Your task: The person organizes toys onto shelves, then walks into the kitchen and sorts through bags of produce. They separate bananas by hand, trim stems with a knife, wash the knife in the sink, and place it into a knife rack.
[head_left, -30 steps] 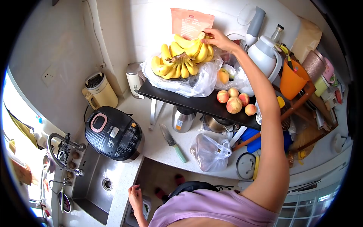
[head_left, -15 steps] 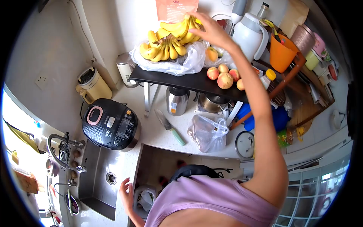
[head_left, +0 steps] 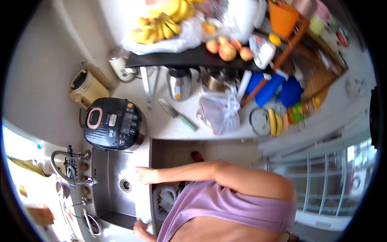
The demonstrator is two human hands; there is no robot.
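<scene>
My right arm reaches across my body, and my right hand (head_left: 147, 176) is over the counter edge beside the steel sink (head_left: 115, 205). Motion and glare smear its fingers, so I cannot tell their shape. Lower down, my left hand (head_left: 141, 228) is near the sink's near corner, its fingers slightly apart and nothing visible in them. A few bananas (head_left: 275, 123) lie at the right of the counter, against a round lid (head_left: 260, 122). The large banana bunch (head_left: 159, 30) rests on a plastic bag on the black shelf (head_left: 173, 58).
A black rice cooker (head_left: 115, 123) stands beside the sink, below the faucet's (head_left: 60, 161) far side. A green-handled knife (head_left: 177, 115) and a filled plastic bag (head_left: 219, 113) lie on the counter. Peaches (head_left: 227, 51) sit on the shelf. A bin (head_left: 161, 189) stands below the counter.
My right hand has left the banana bunch on the shelf and swung down and left toward the sink. A few bananas now lie by the lid. The view has shifted, and my left hand is lower.
</scene>
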